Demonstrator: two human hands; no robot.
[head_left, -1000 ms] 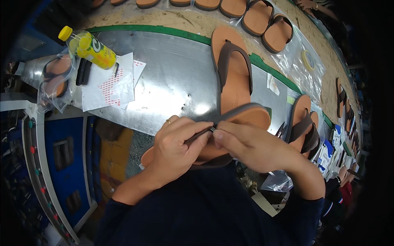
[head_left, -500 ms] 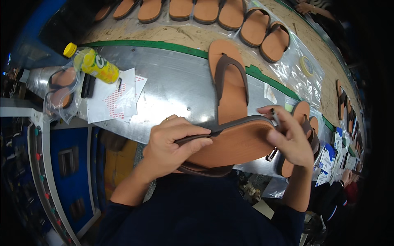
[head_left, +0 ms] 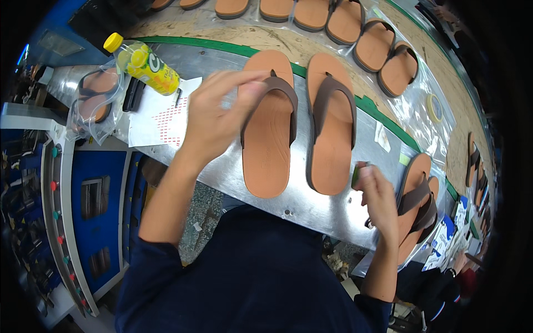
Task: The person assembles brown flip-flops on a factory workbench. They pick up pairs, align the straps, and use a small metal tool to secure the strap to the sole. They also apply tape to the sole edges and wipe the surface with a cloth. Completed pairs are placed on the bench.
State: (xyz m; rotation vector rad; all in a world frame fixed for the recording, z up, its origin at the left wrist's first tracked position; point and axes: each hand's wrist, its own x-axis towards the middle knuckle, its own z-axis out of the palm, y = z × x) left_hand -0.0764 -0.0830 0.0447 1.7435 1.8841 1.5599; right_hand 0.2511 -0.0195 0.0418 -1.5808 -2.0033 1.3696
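Observation:
Two flip-flops with tan footbeds and brown straps lie side by side, toes away from me, on the metal bench: a left flip-flop (head_left: 266, 161) and a right flip-flop (head_left: 328, 166). My left hand (head_left: 214, 114) is over the left one's strap edge, fingers stretched out and a little blurred; whether they touch the strap I cannot tell. Right of the pair, my right hand (head_left: 377, 197) is closed around a small dark green object (head_left: 356, 175), mostly hidden by the fingers.
A yellow-capped bottle (head_left: 147, 69) lies on paper sheets (head_left: 166, 119) at left, beside bagged sandals (head_left: 97, 97). More flip-flops (head_left: 413, 188) overlap at right. Beyond the green edge stand a sandal row (head_left: 311, 14) and a tape roll (head_left: 435, 108). Another person's hand (head_left: 459, 261) shows far right.
The flip-flop that my left hand held tilted now lies flat on the bench, left of the other. My left hand has let go and moved up; my right hand has drawn back slightly.

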